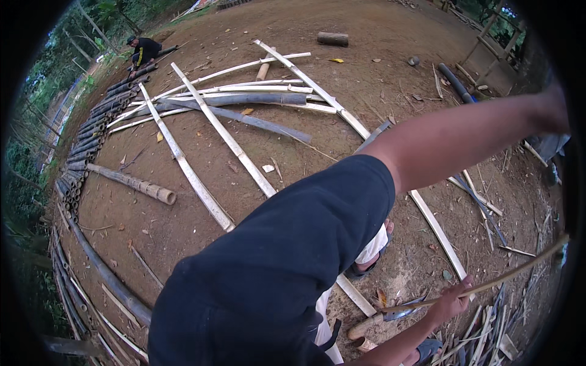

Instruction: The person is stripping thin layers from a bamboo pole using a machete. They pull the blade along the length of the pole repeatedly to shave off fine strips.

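My right hand [450, 303] is closed around a thin bamboo strip [513, 272], which slants from near my feet up to the right rim. Beneath the strip's lower end lies a large knife with a wooden handle [362, 329] and a curved metal blade [404, 310]. My left arm, in a black sleeve, stretches across the view. At the dim right edge, my left hand [552, 111] shows only in part, and its fingers cannot be made out. A long split bamboo slat [438, 235] lies on the dirt between my arms.
Long split slats [223, 129] lie crossed on the dirt ahead. Dark bamboo poles [91, 135] line the left, where another person [144, 52] crouches far off. Bamboo scraps [485, 335] are heaped at lower right. A short log [332, 39] lies farther away.
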`<state>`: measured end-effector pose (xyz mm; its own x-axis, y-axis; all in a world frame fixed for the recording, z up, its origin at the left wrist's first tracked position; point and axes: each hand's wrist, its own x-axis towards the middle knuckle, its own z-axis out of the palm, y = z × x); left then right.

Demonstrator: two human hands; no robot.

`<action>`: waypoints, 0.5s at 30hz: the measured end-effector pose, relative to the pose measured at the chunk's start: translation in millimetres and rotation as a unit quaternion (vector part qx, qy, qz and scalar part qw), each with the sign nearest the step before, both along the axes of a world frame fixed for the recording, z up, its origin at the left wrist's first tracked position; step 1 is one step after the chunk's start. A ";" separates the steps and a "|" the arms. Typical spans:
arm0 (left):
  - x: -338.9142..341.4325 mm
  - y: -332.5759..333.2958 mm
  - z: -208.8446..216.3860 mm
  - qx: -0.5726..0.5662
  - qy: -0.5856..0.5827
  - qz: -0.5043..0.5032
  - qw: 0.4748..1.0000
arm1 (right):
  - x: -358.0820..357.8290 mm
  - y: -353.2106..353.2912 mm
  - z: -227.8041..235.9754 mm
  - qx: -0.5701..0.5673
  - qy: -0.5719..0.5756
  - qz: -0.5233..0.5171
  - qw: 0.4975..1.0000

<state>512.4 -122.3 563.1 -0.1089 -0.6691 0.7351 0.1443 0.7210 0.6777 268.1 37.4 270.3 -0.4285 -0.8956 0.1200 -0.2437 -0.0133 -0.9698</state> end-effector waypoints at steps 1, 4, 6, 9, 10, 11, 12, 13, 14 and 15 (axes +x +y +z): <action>-11.0 3.4 -29.2 0.026 -0.037 -0.004 0.999 | -3.6 -0.2 17.7 -0.031 -0.031 -0.022 0.999; -55.7 55.0 -165.8 0.148 -0.177 -0.039 0.972 | -28.5 -17.6 63.2 -0.110 -0.215 0.000 0.970; -73.4 106.3 -252.6 0.260 -0.301 -0.161 0.903 | -39.4 -28.8 94.8 -0.128 -0.281 -0.005 0.951; -74.5 170.0 -300.8 0.306 -0.309 -0.227 0.871 | -98.6 -57.0 102.2 -0.128 -0.307 0.004 0.943; -75.1 180.7 -297.6 0.424 -0.248 -0.247 0.835 | -119.8 -68.0 92.9 -0.110 -0.295 0.000 0.949; -77.0 184.1 -293.5 0.527 -0.195 -0.285 0.777 | -143.3 -77.5 87.5 -0.097 -0.277 -0.008 0.956; -69.3 184.2 -289.1 0.529 -0.216 -0.346 0.744 | -151.5 -85.8 79.1 -0.077 -0.307 -0.022 0.948; -60.3 181.9 -290.3 0.530 -0.233 -0.404 0.709 | -146.2 -96.6 65.1 -0.068 -0.362 0.013 0.930; -57.8 180.1 -293.0 0.507 -0.244 -0.441 0.699 | -164.8 -103.2 44.9 -0.061 -0.456 0.118 0.880; -55.0 182.7 -306.2 0.549 -0.238 -0.441 0.669 | -150.4 -115.9 23.8 -0.029 -0.487 0.080 0.870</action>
<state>457.4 60.4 256.9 -0.8645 -0.2974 -0.4053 -0.2351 -0.4733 0.8489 117.7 -78.5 294.0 -0.2235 -0.9573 -0.1834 0.7012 -0.0272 -0.7125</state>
